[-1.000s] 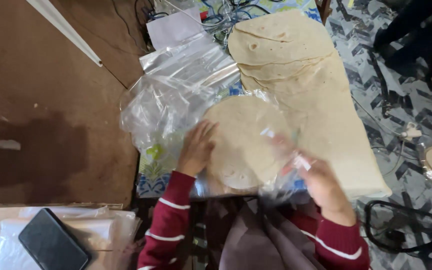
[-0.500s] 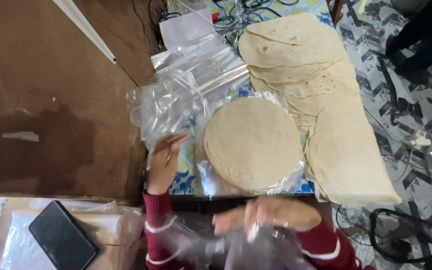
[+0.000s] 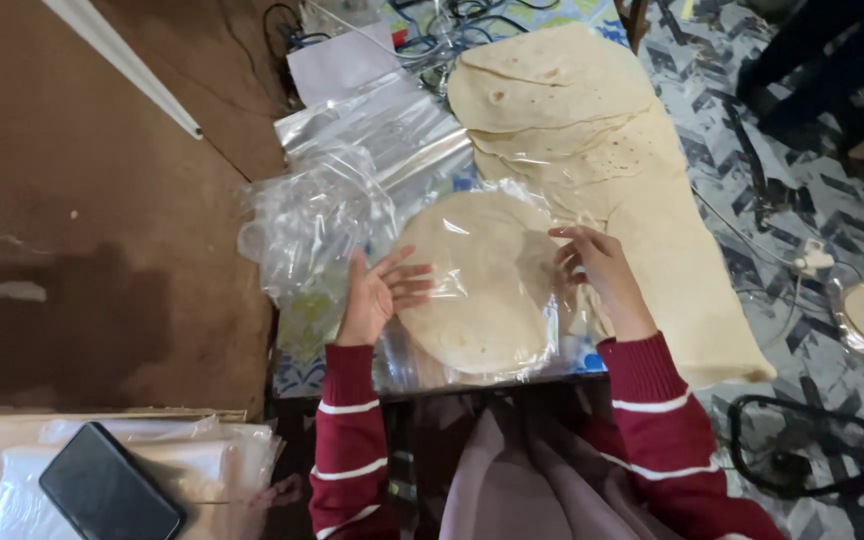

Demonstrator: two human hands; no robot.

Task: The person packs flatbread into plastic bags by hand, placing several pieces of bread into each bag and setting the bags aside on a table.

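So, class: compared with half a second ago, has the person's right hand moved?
Yes. The right hand has gone up from near the person's lap onto the right edge of the bagged flatbread, beside the long row of flatbreads.

The round flatbread (image 3: 482, 280) is pale cream with faint tan flecks, wrapped in a clear glossy plastic bag (image 3: 402, 350). The stacked flatbreads (image 3: 592, 130) are the same cream, dotted with brown spots. The sleeves (image 3: 352, 440) are dark red with thin white stripes. The surface (image 3: 302, 370) wears a blue, white and green patterned cloth. The floor (image 3: 82, 250) is brown; the phone (image 3: 110, 495) is black.
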